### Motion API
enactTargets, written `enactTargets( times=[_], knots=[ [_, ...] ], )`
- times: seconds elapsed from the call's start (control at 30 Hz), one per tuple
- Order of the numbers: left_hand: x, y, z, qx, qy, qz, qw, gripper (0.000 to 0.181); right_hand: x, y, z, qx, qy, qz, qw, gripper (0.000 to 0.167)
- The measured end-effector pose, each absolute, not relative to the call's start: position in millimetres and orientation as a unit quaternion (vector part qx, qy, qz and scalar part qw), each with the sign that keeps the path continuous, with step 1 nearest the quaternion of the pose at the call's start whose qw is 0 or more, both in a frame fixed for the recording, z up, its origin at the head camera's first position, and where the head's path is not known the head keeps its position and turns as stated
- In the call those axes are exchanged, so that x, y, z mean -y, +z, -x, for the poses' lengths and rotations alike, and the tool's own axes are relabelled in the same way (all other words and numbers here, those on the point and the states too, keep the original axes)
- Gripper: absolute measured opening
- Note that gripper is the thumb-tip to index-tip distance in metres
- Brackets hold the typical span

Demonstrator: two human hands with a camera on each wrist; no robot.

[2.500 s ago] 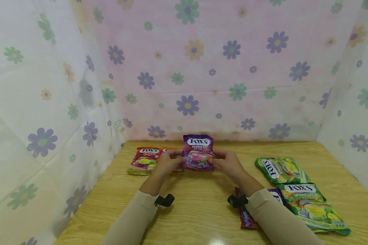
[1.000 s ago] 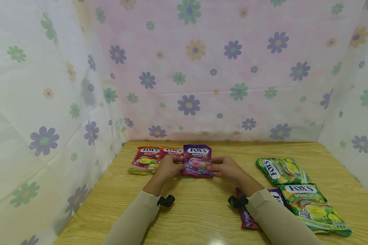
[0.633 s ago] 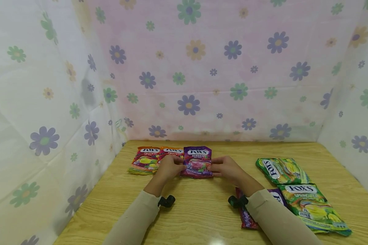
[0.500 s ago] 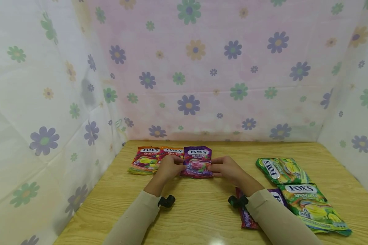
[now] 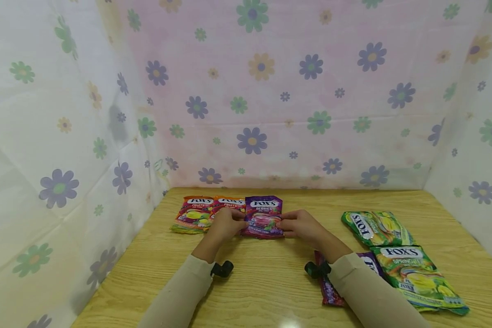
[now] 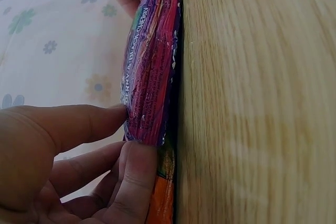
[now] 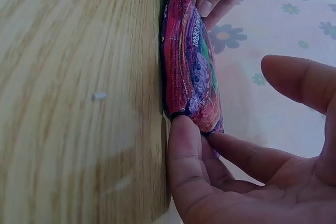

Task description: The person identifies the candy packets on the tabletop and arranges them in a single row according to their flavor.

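A purple Berries bag lies flat on the table, between both hands. My left hand holds its left edge; in the left wrist view the thumb of that hand is on the bag's upper face and the fingers are at its side. At the right edge is my right hand. Seen from the right wrist, this hand touches the bag with its fingertips while its thumb stands raised off it. An orange-topped Fruits bag, partly behind my left hand, adjoins the purple one.
Another Fruits bag lies farther left. Two green bags, one upper and one lower, lie at the right. A second purple bag is partly under my right forearm. Flowered cloth stands behind the table.
Since the earliest frame, the purple bag has come down from a raised, upright position to lie on the table, and both hands have lowered with it. Over the last half second almost nothing has moved.
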State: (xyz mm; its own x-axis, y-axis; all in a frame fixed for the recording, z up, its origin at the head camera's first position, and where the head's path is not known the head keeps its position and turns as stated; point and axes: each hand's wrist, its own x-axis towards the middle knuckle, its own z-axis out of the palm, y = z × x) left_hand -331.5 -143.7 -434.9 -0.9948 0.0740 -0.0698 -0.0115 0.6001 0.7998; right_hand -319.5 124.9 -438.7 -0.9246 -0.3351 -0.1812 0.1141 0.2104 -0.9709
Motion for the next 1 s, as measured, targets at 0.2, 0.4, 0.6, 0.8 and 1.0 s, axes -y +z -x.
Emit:
enactTargets(
  times=[0.2, 0.4, 0.6, 0.8, 1.0],
  knots=[
    [145.1, -436.2, 332.0, -0.891, 0.450, -0.021, 0.049, 0.028, -124.9, -438.4, 318.4, -0.746, -0.633, 0.082, 0.188, 0.059],
    [146.4, -436.9, 333.0, -0.889, 0.454, -0.025, 0.048, 0.028, -126.6, -438.9, 319.6, -0.736, -0.641, 0.097, 0.196, 0.059],
    [148.6, -435.6, 333.9, -0.890, 0.453, -0.024, 0.049, 0.027, -126.6, -439.6, 320.4, -0.733, -0.642, 0.104, 0.199, 0.057],
    [148.8, -433.0, 333.0, -0.890, 0.452, -0.017, 0.052, 0.027, -127.1, -438.7, 320.1, -0.735, -0.640, 0.100, 0.201, 0.054],
    [148.8, -432.9, 333.2, -0.889, 0.455, -0.011, 0.052, 0.026, -130.0, -434.1, 317.9, -0.742, -0.630, 0.095, 0.207, 0.051]
  ],
)
